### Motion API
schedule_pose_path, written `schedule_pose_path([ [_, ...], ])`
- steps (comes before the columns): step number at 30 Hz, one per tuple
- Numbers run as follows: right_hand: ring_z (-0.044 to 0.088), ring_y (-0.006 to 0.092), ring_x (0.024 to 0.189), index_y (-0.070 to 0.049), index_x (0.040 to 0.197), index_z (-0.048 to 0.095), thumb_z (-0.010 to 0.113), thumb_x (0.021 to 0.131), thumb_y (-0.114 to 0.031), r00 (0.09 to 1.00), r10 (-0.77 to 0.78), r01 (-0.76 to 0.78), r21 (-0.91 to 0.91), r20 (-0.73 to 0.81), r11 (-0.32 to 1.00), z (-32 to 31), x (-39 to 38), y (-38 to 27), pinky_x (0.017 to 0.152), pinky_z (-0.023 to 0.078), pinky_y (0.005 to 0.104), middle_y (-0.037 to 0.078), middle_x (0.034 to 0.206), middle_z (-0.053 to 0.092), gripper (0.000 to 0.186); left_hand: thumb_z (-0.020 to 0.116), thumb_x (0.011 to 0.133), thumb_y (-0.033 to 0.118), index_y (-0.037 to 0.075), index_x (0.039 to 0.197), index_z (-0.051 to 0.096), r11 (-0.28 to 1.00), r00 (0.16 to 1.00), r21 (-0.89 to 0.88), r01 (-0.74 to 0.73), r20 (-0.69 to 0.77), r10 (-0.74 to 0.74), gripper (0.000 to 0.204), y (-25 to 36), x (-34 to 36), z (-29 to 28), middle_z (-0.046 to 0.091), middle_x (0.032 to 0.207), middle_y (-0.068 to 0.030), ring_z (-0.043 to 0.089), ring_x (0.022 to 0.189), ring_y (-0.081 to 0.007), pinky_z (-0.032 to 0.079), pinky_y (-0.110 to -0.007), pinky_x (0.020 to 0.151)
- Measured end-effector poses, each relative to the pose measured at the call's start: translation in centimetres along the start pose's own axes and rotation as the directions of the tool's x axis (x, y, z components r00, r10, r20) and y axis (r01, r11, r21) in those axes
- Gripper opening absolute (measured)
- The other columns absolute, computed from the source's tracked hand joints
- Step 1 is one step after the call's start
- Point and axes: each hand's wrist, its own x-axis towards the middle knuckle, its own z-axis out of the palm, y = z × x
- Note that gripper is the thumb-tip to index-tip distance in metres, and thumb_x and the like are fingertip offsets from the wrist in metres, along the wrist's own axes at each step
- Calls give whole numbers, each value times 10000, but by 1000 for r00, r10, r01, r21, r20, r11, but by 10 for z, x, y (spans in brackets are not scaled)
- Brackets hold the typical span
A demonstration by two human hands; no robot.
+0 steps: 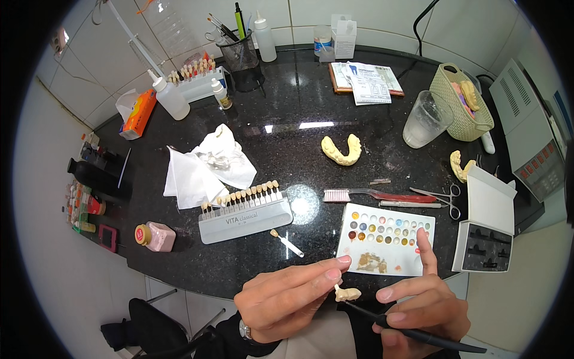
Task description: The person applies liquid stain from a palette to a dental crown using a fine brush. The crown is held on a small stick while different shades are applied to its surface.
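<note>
Near the table's front edge, my left hand (281, 299) is closed in a pinch on a small cream dental bridge (348, 294), apparently by a thin pale stem. In my right hand (430, 308) is a slim black brush (445, 342), its thin tip meeting or nearly meeting the underside of the bridge. The right index finger points up over the corner of a white paint palette (388, 224), which has rows of coloured wells and a brown smear. A grey shade guide (245, 224) with tooth tabs stands to the left, and one loose shade tab (287, 243) lies beside it.
Beyond the palette lie a red-handled toothbrush (394, 195), scissor-like forceps (448, 200) and a dental arch model (342, 149). An opened white box (484, 239) sits right, below a plastic cup (426, 119). White tissue (209, 164) and a pink-filled jar (158, 236) are left.
</note>
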Motion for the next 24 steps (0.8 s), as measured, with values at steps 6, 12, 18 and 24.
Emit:
schedule_pose_path([
  [6, 625, 196, 728, -80, 746, 531, 638, 725, -102, 997, -40, 43, 52, -71, 998, 4, 0, 0, 945, 187, 637, 46, 625, 578, 111, 559, 644, -204, -51, 911, 570, 1000, 1000, -4, 9, 9, -9, 309, 1, 1, -2, 602, 843, -260, 630, 777, -306, 543, -316, 665],
  [12, 626, 196, 720, -81, 745, 532, 637, 729, -109, 998, -37, 40, 58, -55, 998, 7, 2, 1, 943, 191, 637, 46, 621, 577, 110, 621, 651, -123, -25, 941, 586, 1000, 1000, 19, -13, -24, 14, 308, -4, -2, -4, 620, 868, -211, 642, 747, -257, 533, -267, 603],
  [18, 627, 198, 724, -78, 747, 538, 633, 719, -78, 997, -37, 40, 39, -68, 998, 4, 0, -2, 947, 200, 627, 68, 637, 590, 99, 651, 655, -83, -8, 948, 599, 999, 999, 19, -26, -21, 26, 307, -3, -2, -1, 630, 876, -186, 649, 725, -231, 524, -238, 558],
  [24, 604, 117, 808, -159, 749, 571, 712, 647, -87, 979, 172, -172, -5, 110, 985, -13, -2, -7, 999, 144, 590, -43, 695, 582, 188, 575, 663, -175, -36, 917, 573, 1000, 1000, -5, -5, 15, 5, 289, 2, 0, 1, 610, 837, -245, 634, 774, -286, 541, -298, 655],
])
